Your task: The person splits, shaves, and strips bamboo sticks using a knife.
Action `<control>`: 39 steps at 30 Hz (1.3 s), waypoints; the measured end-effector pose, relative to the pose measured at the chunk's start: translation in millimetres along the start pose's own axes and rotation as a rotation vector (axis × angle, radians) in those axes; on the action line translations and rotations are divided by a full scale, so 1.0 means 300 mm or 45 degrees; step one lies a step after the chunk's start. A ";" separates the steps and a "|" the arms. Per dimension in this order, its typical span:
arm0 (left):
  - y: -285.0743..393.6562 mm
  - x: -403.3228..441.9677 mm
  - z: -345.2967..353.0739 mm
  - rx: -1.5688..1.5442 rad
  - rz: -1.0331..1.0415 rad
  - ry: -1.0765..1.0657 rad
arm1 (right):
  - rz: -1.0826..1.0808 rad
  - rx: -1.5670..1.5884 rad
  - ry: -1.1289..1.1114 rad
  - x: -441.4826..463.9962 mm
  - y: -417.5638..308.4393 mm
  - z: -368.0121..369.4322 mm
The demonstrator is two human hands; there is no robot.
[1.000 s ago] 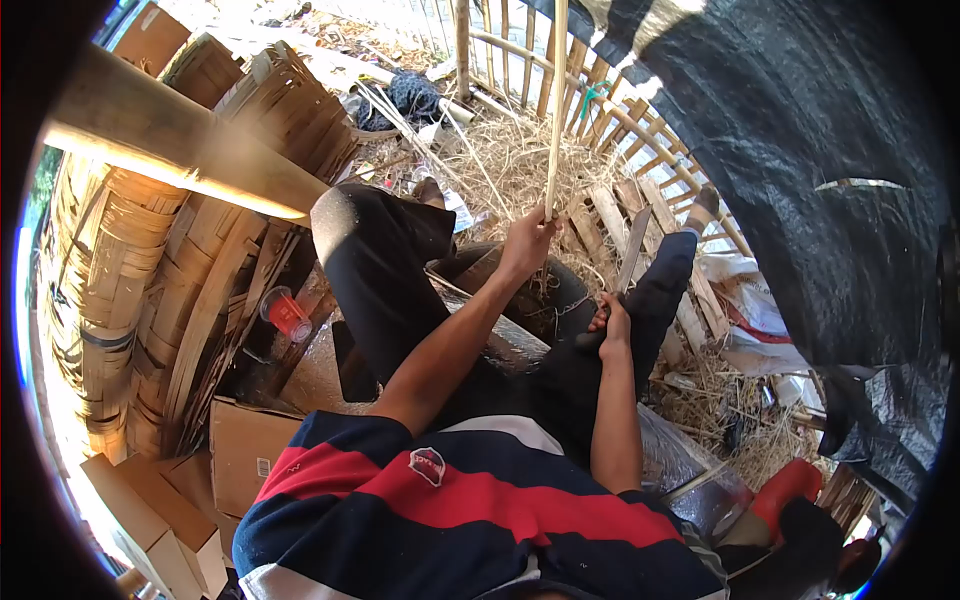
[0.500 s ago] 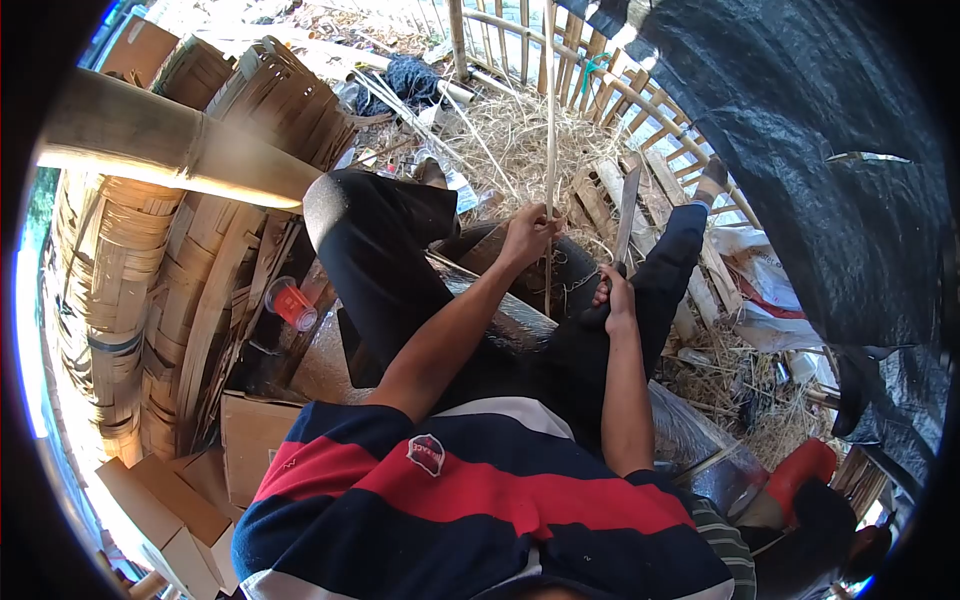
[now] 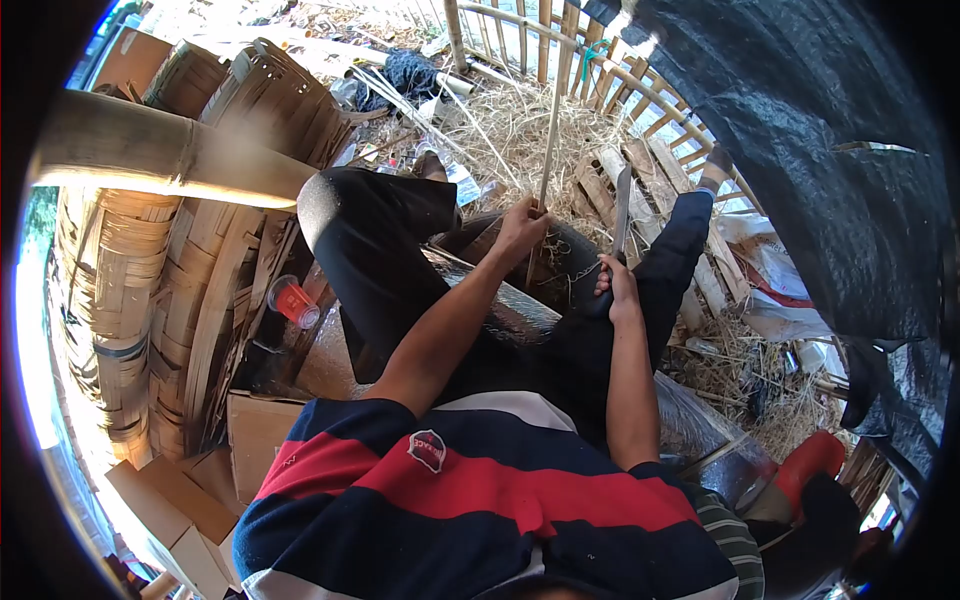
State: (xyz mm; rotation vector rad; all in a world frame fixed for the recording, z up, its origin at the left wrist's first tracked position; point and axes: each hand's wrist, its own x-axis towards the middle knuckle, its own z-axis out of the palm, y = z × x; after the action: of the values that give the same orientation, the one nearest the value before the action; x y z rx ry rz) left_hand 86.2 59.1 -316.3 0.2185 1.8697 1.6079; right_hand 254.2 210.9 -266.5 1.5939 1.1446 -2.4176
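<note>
Between my spread knees, my left hand (image 3: 524, 228) is closed round a long thin bamboo strip (image 3: 552, 140), which stands nearly upright and leans slightly right at its top. The strip's lower end drops toward a dark container (image 3: 570, 262) below. My right hand (image 3: 618, 284) grips the handle of a long knife (image 3: 623, 212) near my right thigh. Its blade points up and away, to the right of the strip and apart from it.
Woven bamboo baskets (image 3: 125, 320) and a thick bamboo pole (image 3: 130, 150) stand left. A red cup (image 3: 293, 302) and cardboard boxes (image 3: 170, 505) lie lower left. Straw (image 3: 500, 120) covers the ground ahead; black sheeting (image 3: 810, 170) hangs right. A person's red sleeve or garment (image 3: 808, 465) shows lower right.
The strip's top has tilted rightward, and my left hand has shifted slightly left. My right hand and the knife have turned a little more upright. Both hands keep their hold.
</note>
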 end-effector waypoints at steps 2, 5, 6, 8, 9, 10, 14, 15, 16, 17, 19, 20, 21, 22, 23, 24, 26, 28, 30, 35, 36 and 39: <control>0.009 -0.010 -0.001 0.052 -0.059 -0.006 | 0.014 -0.012 -0.007 0.004 0.002 0.000; 0.036 -0.026 0.014 0.066 0.096 0.110 | 0.021 -0.033 -0.015 0.018 0.006 -0.003; 0.040 -0.021 0.018 0.046 0.137 0.187 | 0.020 -0.045 -0.014 0.018 0.006 0.000; 0.045 -0.015 0.023 0.029 0.176 0.260 | 0.021 -0.047 -0.003 0.017 0.003 0.002; 0.110 -0.035 0.027 -0.030 0.152 0.272 | 0.021 -0.054 0.007 0.016 0.002 0.002; 0.174 -0.057 0.031 -0.090 0.127 0.286 | 0.028 -0.051 0.010 0.017 0.002 0.001; 0.438 -0.185 0.037 -0.111 0.320 0.094 | 0.023 -0.051 -0.022 0.040 0.012 -0.013; 0.517 -0.240 0.041 -0.220 0.336 -0.004 | 0.023 -0.015 -0.050 0.051 0.014 -0.016; 0.587 -0.302 0.048 -0.331 0.345 -0.100 | 0.018 -0.012 -0.035 0.056 0.017 -0.017; 0.675 -0.391 0.069 -0.622 0.490 -0.207 | 0.031 -0.013 -0.032 0.055 0.018 -0.014; 0.831 -0.574 0.075 -0.639 0.753 -0.340 | -0.009 -0.005 -0.055 0.049 0.021 -0.014; 0.885 -0.655 0.076 -0.697 0.872 -0.426 | 0.002 -0.013 -0.050 0.049 0.016 -0.015; 0.929 -0.723 0.080 -0.775 0.957 -0.517 | 0.007 -0.036 -0.048 0.034 -0.003 0.002; 0.961 -0.779 0.086 -0.831 1.022 -0.595 | 0.015 -0.057 -0.048 0.028 -0.006 0.009; 0.979 -0.809 0.094 -0.882 1.061 -0.647 | 0.021 -0.075 -0.050 0.020 -0.006 0.017; 1.001 -0.841 0.108 -0.927 1.094 -0.715 | 0.045 -0.064 -0.043 0.045 0.009 -0.004; 1.023 -0.885 0.132 -1.003 1.117 -0.805 | 0.044 -0.064 -0.050 0.045 0.009 -0.008; 1.040 -0.921 0.155 -1.045 1.121 -0.882 | 0.036 -0.059 -0.047 0.014 -0.008 0.013; 1.050 -0.939 0.170 -1.085 1.114 -0.926 | 0.032 -0.051 -0.047 0.020 -0.004 0.005; 1.056 -0.953 0.193 -1.150 1.125 -1.006 | 0.020 -0.055 -0.036 0.017 -0.007 0.007; 1.057 -0.954 0.197 -1.157 1.127 -1.021 | 0.015 -0.055 -0.040 0.023 -0.007 0.006; 1.050 -0.956 0.213 -1.203 1.128 -1.064 | 0.049 -0.106 -0.033 0.009 -0.010 0.020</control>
State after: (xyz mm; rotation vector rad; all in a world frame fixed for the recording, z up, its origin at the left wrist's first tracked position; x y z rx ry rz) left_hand 255.3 35.6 79.2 1.1660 0.2474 2.2484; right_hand 247.1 210.5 -265.8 1.5417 1.1824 -2.3269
